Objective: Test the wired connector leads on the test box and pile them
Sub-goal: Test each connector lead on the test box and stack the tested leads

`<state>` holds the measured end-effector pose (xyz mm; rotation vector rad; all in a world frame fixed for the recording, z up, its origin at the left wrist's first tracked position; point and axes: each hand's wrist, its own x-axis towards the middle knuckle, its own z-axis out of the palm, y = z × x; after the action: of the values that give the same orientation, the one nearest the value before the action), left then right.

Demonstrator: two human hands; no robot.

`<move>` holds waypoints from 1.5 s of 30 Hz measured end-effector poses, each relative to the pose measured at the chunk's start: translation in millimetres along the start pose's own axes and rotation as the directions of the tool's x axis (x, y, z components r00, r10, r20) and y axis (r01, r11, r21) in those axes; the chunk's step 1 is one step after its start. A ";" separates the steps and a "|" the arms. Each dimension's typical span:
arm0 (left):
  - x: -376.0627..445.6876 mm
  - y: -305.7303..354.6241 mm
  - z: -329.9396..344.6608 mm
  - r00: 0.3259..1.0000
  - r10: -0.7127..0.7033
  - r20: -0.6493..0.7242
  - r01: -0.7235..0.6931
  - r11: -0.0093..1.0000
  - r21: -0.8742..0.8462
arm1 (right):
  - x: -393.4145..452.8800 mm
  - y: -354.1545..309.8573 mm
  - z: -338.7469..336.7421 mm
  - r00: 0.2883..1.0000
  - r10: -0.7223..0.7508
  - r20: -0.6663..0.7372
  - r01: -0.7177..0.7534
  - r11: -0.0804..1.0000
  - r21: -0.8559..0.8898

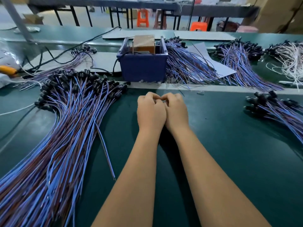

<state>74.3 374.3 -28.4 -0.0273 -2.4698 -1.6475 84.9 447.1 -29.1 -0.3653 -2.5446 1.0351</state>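
Both hands together, centre of dark green bench mat (229, 145), just short of test box.

Nearest: two bare forearms reaching fwd, left hand (150, 112) and right hand (176, 110) side by side and touching, fingers curled inward, fingertips meeting at front; can't tell whether anything is pinched betw. them. To left, big fanned pile of blue and brown wired leads with black round connectors (68, 115), connector ends pointing away, one lead lying loose along its right edge. To right, smaller bunch of same blue/brown leads (278, 110) near mat edge. Beyond hands, pale strip across bench, then dark blue plastic test box with tan block on top (143, 63), black cable running off its left side. More lead bundles behind and right of box (188, 63), plus white-wire bunch (291, 59) far right. Orange plastic stools (143, 18) under far tables.
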 end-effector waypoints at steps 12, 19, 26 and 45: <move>11.9 -19.6 -49.0 0.990 -0.102 -0.098 0.141 0.727 0.672 | -7.2 -2.9 5.4 0.997 -0.042 0.067 0.045 0.998 -0.046; 14.0 -22.8 -51.5 0.979 -0.060 -0.196 0.173 0.754 0.634 | -9.3 -4.0 4.6 0.996 -0.051 0.078 0.054 0.998 -0.031; 11.1 -20.4 -49.3 0.949 0.081 -0.306 0.100 0.840 0.533 | -11.2 -7.9 2.8 0.996 -0.083 -0.024 0.086 0.980 0.179; 1.5 0.3 -40.7 0.894 0.293 -0.340 -0.086 0.856 0.510 | -16.9 -16.3 0.7 0.960 -0.089 0.266 -0.129 0.701 0.701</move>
<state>78.3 337.0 -12.6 0.1161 -2.3723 -0.8102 98.1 429.1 -22.0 -0.0152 -2.1012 2.0971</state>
